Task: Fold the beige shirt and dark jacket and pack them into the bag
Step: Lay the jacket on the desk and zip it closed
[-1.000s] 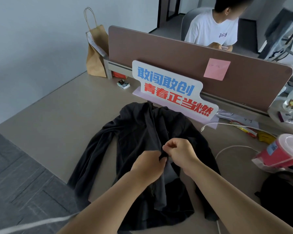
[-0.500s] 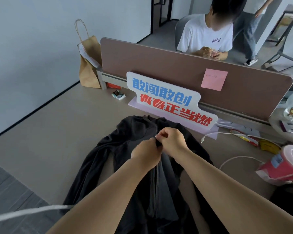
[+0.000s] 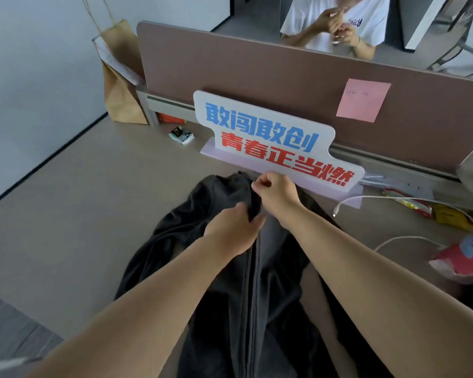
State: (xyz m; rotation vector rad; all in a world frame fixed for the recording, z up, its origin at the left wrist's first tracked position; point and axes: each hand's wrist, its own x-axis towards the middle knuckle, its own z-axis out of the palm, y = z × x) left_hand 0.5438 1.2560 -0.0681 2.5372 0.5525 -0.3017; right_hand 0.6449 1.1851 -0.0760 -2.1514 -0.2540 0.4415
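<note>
Jacket (image 3: 197, 214) before sign (image 3: 257, 124): 敢闯敢创 (青春正当燃).

I see a beige table (image 3: 74, 203) with the dark jacket (image 3: 279, 309) spread flat from the centre down to 6 o'clock, its collar just beside a lettered sign (image 3: 271, 137) standing at 12. A small packet (image 3: 181, 135) lies at 11, and a brown paper bag (image 3: 120, 85) stands at 10. At 3 lie a white cable (image 3: 350, 200), snack wrappers (image 3: 410, 204) and a red cup (image 3: 470, 255) in plastic.

The right hand (image 3: 276, 193) has climbed the dark jacket (image 3: 216, 203) to its collar — the left hand (image 3: 235, 230) following.
</note>
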